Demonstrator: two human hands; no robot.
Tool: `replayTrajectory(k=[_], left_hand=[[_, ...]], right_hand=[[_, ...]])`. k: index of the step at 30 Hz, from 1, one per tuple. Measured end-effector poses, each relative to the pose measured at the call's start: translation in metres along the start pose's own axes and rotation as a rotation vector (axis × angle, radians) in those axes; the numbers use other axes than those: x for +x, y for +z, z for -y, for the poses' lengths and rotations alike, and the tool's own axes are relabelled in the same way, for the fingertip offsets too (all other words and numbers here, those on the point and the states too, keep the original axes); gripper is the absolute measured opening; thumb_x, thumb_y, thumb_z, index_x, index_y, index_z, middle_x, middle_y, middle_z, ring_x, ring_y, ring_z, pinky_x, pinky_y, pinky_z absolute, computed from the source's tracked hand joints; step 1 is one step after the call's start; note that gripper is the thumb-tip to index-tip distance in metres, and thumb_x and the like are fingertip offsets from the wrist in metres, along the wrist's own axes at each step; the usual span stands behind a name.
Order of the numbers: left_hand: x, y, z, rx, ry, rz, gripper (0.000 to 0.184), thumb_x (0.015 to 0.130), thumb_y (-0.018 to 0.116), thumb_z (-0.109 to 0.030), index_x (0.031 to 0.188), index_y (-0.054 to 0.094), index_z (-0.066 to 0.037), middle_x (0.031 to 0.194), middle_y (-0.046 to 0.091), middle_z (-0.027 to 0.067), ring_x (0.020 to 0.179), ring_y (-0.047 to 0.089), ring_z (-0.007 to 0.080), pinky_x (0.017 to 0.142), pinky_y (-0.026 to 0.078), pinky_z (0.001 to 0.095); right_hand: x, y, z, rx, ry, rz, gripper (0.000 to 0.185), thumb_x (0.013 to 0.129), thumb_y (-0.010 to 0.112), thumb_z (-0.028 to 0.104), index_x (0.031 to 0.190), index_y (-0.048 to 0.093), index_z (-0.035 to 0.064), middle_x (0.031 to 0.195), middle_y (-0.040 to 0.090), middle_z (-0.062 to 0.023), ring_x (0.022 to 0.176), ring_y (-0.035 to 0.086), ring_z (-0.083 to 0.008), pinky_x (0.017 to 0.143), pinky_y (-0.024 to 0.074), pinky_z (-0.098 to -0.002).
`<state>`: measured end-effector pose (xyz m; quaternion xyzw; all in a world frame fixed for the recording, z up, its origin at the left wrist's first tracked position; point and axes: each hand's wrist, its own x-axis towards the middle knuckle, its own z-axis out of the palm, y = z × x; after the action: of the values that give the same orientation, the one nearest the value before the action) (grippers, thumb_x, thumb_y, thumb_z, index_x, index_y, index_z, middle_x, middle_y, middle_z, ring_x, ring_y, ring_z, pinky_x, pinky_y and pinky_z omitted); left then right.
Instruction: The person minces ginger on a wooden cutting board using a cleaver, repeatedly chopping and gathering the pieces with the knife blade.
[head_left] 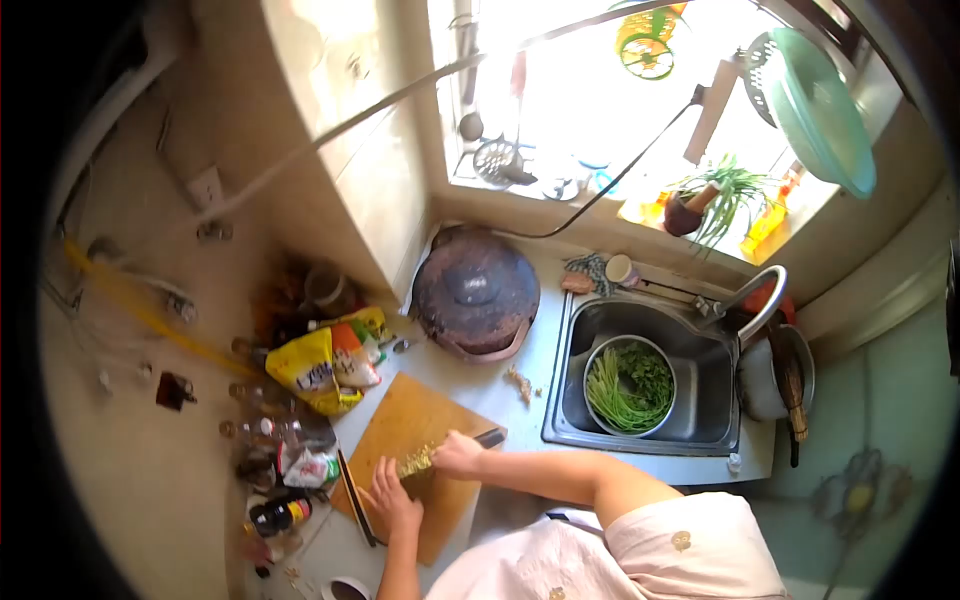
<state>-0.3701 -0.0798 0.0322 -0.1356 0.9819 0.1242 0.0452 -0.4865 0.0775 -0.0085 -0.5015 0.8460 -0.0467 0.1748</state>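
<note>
My right hand (pixel 458 455) is closed around a knife, whose dark handle end (pixel 490 438) sticks out past the fist. Most of the blade is hard to make out. Finely chopped yellow-green bits (pixel 416 461) lie in a line between my two hands. My left hand (pixel 392 497) rests with fingers spread at the other end of these bits, low on the wooden cutting board (pixel 395 415). Beside it, along the board's left edge, lies a long dark stick-like object (pixel 354 497).
Right of the board, a metal bowl of green vegetables (pixel 630 385) sits in the sink (pixel 700 425). A large dark lidded pot (pixel 475 290) stands behind. Yellow packets (pixel 305 370) and several bottles (pixel 280 514) crowd the left. Ginger-like pieces (pixel 519 384) lie near the sink.
</note>
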Motion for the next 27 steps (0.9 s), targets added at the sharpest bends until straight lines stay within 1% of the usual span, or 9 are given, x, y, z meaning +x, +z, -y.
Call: replayTrajectory(k=[3, 7, 9, 11, 16, 19, 22, 25, 27], left_hand=[[0.009, -0.006, 0.008, -0.029, 0.004, 0.069, 0.096, 0.060, 0.086, -0.017, 0.141, 0.035, -0.017, 0.153, 0.033, 0.0011, 0.144, 0.027, 0.0237, 0.119, 0.005, 0.0617], [0.014, -0.009, -0.022, 0.148, 0.086, 0.059, 0.096, 0.060, 0.086, -0.024, 0.141, 0.036, -0.017, 0.153, 0.032, -0.0001, 0.145, 0.024, 0.0228, 0.118, 0.005, 0.0636], [0.012, -0.008, -0.029, 0.159, 0.133, -0.026, 0.096, 0.060, 0.086, -0.023, 0.141, 0.036, -0.017, 0.153, 0.032, 0.0006, 0.145, 0.025, 0.0232, 0.118, 0.006, 0.0629], [0.019, -0.004, -0.012, 0.038, 0.007, 0.017, 0.096, 0.059, 0.086, -0.023, 0.140, 0.036, -0.017, 0.152, 0.033, 0.0024, 0.143, 0.028, 0.0245, 0.119, 0.007, 0.0612], [0.009, -0.009, -0.011, 0.080, -0.017, 0.078, 0.095, 0.060, 0.086, -0.026, 0.140, 0.036, -0.018, 0.151, 0.035, 0.0011, 0.143, 0.028, 0.0232, 0.119, 0.006, 0.0610], [0.011, -0.013, -0.035, 0.137, -0.014, 0.054, 0.094, 0.061, 0.086, -0.028, 0.140, 0.036, -0.018, 0.150, 0.035, 0.0002, 0.143, 0.029, 0.0217, 0.119, 0.006, 0.0608], [0.014, -0.004, -0.019, 0.025, -0.099, 0.084, 0.097, 0.059, 0.087, -0.026, 0.141, 0.035, -0.018, 0.150, 0.035, 0.0001, 0.142, 0.031, 0.0235, 0.119, 0.007, 0.0614], [0.012, -0.005, 0.002, -0.010, -0.108, 0.035, 0.098, 0.059, 0.087, -0.026, 0.141, 0.034, -0.018, 0.150, 0.036, 0.0001, 0.141, 0.032, 0.0244, 0.119, 0.005, 0.0614], [0.008, -0.011, -0.014, 0.051, -0.089, 0.086, 0.098, 0.059, 0.087, -0.027, 0.141, 0.034, -0.018, 0.149, 0.036, 0.0003, 0.141, 0.032, 0.0242, 0.119, 0.005, 0.0613]], right_hand=[[0.003, -0.016, 0.003, -0.153, -0.063, -0.027, 0.020, 0.080, 0.065, 0.026, 0.095, 0.067, 0.0122, 0.071, 0.068, -0.0006, 0.070, 0.068, -0.0205, 0.071, 0.0467, -0.0365], [-0.030, 0.000, -0.030, 0.040, -0.008, -0.219, 0.023, 0.081, 0.065, 0.032, 0.090, 0.063, 0.0114, 0.069, 0.068, -0.0042, 0.065, 0.068, -0.0229, 0.070, 0.0475, -0.0391], [-0.031, -0.007, -0.032, 0.111, 0.002, -0.144, 0.024, 0.082, 0.064, 0.032, 0.094, 0.065, 0.0112, 0.070, 0.068, -0.0049, 0.064, 0.068, -0.0242, 0.068, 0.0485, -0.0401], [0.010, 0.006, -0.013, -0.007, -0.021, 0.013, 0.023, 0.081, 0.066, 0.027, 0.097, 0.068, 0.0112, 0.072, 0.069, -0.0030, 0.072, 0.070, -0.0217, 0.066, 0.0479, -0.0377], [0.004, -0.010, -0.017, -0.009, -0.026, 0.059, 0.022, 0.079, 0.070, 0.024, 0.098, 0.069, 0.0125, 0.077, 0.070, -0.0014, 0.078, 0.069, -0.0200, 0.073, 0.0467, -0.0381], [-0.019, -0.002, -0.036, 0.074, 0.012, -0.130, 0.030, 0.075, 0.075, 0.034, 0.095, 0.069, 0.0127, 0.082, 0.071, 0.0000, 0.077, 0.069, -0.0195, 0.072, 0.0467, -0.0371], [0.003, -0.017, -0.026, 0.001, -0.076, 0.100, 0.026, 0.077, 0.074, 0.034, 0.092, 0.070, 0.0134, 0.082, 0.072, 0.0017, 0.077, 0.069, -0.0190, 0.072, 0.0471, -0.0366], [0.026, -0.019, -0.008, -0.171, -0.134, -0.009, 0.018, 0.081, 0.068, 0.027, 0.091, 0.070, 0.0122, 0.080, 0.071, -0.0006, 0.076, 0.070, -0.0211, 0.071, 0.0489, -0.0373], [0.008, -0.017, -0.020, -0.040, -0.089, -0.020, 0.019, 0.080, 0.068, 0.027, 0.091, 0.068, 0.0115, 0.076, 0.070, -0.0024, 0.072, 0.070, -0.0224, 0.069, 0.0493, -0.0376]])
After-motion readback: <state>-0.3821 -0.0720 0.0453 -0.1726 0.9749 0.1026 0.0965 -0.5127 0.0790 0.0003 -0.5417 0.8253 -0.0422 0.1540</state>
